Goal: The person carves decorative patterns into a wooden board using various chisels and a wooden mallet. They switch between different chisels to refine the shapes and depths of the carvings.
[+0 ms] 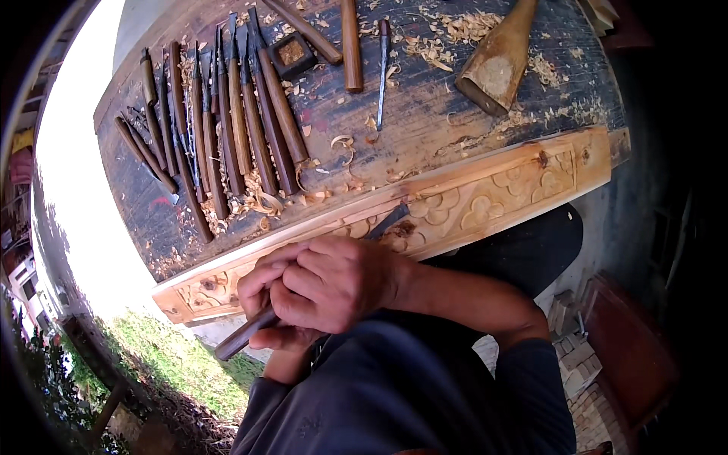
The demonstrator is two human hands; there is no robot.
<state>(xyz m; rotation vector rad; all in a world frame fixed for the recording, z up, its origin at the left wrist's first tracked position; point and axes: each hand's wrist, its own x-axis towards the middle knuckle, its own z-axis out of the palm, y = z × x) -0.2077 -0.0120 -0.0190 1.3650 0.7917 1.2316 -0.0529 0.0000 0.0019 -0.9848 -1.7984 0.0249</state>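
Note:
A carving chisel (pixel 244 334) is gripped by both my hands. Its dark wooden handle juts out toward the lower left, and its flat metal blade shows beyond my knuckles, the tip against a carved wooden board (pixel 485 209). My right hand (pixel 341 282) wraps over the tool from above, fingers closed. Partly covered by it, my left hand (pixel 256 279) is closed around the handle. Clover-like shapes in relief run along the board's face, with dark knots among them. My hands hide part of the carving left of the middle.
Several chisels and gouges (pixel 241 121) lie in a row on the worn workbench (pixel 425 148). Near them are a small dark square block (pixel 291 53), a thin-bladed tool (pixel 382 76) and a wooden mallet (pixel 497 61). Curled wood shavings (pixel 470 26) are scattered about.

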